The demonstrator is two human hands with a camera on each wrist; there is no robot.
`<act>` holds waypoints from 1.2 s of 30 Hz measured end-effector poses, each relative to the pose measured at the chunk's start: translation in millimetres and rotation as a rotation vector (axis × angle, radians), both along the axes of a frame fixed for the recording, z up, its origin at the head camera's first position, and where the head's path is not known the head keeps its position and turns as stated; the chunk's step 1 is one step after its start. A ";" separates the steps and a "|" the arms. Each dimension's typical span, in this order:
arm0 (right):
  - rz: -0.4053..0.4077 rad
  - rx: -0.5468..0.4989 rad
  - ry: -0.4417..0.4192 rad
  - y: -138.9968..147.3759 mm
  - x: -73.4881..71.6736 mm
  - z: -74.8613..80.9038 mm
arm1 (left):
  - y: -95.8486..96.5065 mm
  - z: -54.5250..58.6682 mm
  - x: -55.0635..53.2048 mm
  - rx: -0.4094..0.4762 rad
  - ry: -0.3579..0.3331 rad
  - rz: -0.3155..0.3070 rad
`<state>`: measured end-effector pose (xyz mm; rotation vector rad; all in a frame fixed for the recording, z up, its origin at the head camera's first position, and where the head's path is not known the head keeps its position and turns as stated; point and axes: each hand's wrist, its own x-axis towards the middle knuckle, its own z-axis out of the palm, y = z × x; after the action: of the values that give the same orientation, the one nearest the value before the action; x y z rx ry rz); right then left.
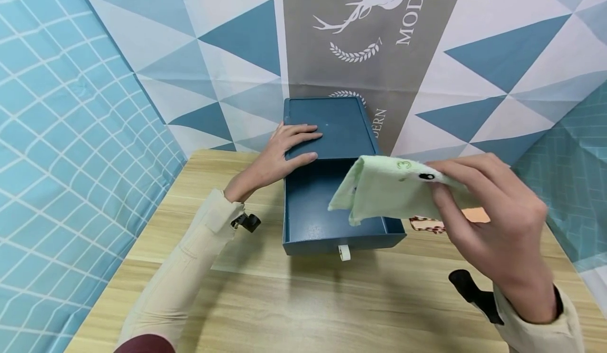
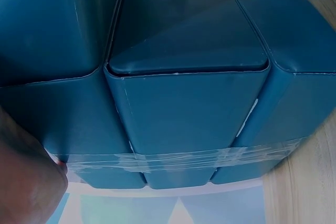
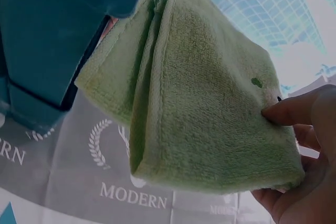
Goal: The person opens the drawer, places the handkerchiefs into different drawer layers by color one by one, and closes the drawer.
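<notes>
A blue drawer box [image 1: 336,124] stands at the back of the table, its top drawer [image 1: 308,213] pulled out toward me. My left hand [image 1: 284,155] rests on the box's left side, fingers over the top and thumb near the front edge. In my right hand [image 1: 498,221] a folded light green towel [image 1: 391,195] is pinched between thumb and fingers. The towel hangs above the right part of the drawer and hides some of it. Small embroidered marks show on the cloth, and its folded layers [image 3: 147,77] part at the far end in the right wrist view.
Several drawer units are bound side by side with clear tape [image 2: 210,158] in the left wrist view. A white pull tab [image 1: 344,253] sticks out from the drawer front. Partly hidden behind the towel, a red-patterned item [image 1: 427,226] lies on the wooden table [image 1: 322,300].
</notes>
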<state>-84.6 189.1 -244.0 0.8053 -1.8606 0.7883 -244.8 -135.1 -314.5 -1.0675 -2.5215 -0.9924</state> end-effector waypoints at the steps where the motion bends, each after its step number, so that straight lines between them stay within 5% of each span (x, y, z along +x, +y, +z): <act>1: 0.007 0.001 -0.002 -2.1 -0.7 0.7 | 0.0 0.2 0.0 0.000 0.000 0.000; 24: 0.162 0.069 -0.006 -39.4 -10.0 2.6 | -0.9 -0.3 -0.8 0.011 0.003 -0.018; 36: 0.242 0.201 -0.168 -48.1 -27.2 -13.4 | -0.4 0.1 -0.5 0.004 -0.009 -0.011</act>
<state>-111.8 141.0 -257.4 1.1380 -2.0390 0.8483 -245.2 -135.6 -314.4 -1.0796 -2.5220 -1.0073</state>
